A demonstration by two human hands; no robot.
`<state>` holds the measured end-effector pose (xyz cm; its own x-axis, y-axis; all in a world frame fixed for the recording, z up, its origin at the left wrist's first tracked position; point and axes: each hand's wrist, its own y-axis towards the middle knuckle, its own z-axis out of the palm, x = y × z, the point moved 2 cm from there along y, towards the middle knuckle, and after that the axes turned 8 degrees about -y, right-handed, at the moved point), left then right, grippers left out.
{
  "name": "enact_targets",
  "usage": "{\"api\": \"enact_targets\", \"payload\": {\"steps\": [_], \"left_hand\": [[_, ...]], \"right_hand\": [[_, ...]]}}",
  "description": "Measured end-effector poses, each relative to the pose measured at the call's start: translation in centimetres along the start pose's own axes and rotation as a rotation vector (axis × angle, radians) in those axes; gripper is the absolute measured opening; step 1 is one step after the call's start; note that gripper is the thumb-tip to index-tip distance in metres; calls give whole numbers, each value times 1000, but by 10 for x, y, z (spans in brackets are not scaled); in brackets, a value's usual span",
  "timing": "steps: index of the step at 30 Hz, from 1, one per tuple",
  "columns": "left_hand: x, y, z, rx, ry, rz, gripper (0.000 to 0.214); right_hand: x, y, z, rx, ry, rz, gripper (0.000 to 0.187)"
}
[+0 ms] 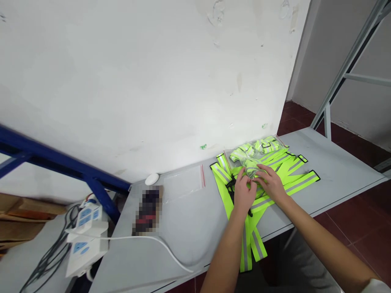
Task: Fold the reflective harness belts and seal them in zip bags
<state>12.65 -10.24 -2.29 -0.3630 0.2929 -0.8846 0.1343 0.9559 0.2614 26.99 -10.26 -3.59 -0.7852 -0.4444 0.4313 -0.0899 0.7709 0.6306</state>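
Note:
A pile of neon yellow-green reflective safety straps (284,171) with grey bands lies on the grey table (189,228). Some straps hang over the front edge (249,248). My left hand (243,191) and my right hand (270,183) rest side by side on the pile, fingers curled and pinching a folded bundle of strap in clear plastic (252,167). Bagged folded straps (259,148) lie behind the hands near the wall.
An empty clear zip bag with a red seal line (186,179) lies left of the pile. A white round puck (152,178), a blurred dark object (148,209), a white cable (165,244) and white power strips (85,236) sit to the left. Blue and grey shelf frames stand at either side.

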Motion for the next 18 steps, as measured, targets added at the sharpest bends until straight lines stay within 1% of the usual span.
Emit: {"api": "enact_targets", "payload": {"steps": [2, 4, 6, 8, 9, 12, 15, 18], "left_hand": [[0, 0, -2, -31, 33, -46, 22], [0, 1, -4, -41, 64, -74, 23], [-1, 1, -4, -4, 79, -72, 23], [-1, 1, -3, 48, 86, -57, 23], [-2, 0, -3, 66, 92, -51, 23], [-2, 0, -3, 87, 117, -39, 23], [-2, 1, -5, 112, 130, -24, 20], [3, 3, -7, 82, 128, -86, 10]], "right_hand": [[2, -1, -1, 67, 32, -59, 22], [2, -3, -2, 104, 53, -73, 27], [0, -4, -1, 76, 43, -19, 21], [-2, -3, 0, 23, 18, 70, 12], [-3, -2, 1, -1, 4, 114, 10], [-3, 6, 2, -40, -36, 210, 16], [4, 15, 2, -21, -44, 236, 19], [10, 20, 3, 41, -13, 241, 18]]}}
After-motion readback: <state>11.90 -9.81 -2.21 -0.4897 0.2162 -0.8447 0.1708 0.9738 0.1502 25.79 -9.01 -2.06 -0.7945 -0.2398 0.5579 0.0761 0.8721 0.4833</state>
